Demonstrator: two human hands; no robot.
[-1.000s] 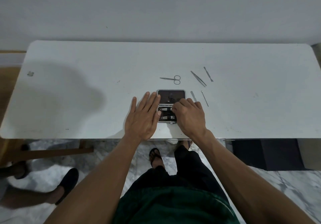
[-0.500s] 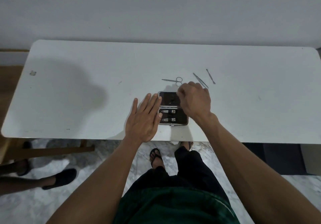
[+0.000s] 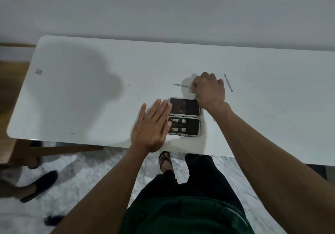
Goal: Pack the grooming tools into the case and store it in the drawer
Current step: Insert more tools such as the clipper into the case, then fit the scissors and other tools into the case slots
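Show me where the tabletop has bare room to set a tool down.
Bare: the table left of the left hand, and right of the pusher tool. Crowded: around the case, scissors and right hand.

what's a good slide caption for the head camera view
Left hand steadies the open black grooming case while right hand reaches the small metal scissors.

The right hand (image 3: 208, 90) covers the handle loops of the small scissors (image 3: 181, 85), so only the blades and part of one ring show, and whether the fingers actually grip them cannot be told. The same hand hides the case (image 3: 184, 116) lid's far right corner. The worktop (image 3: 90, 92) is cut off at the picture's right edge. The tools strapped in the case's near half are too small to identify with certainty.
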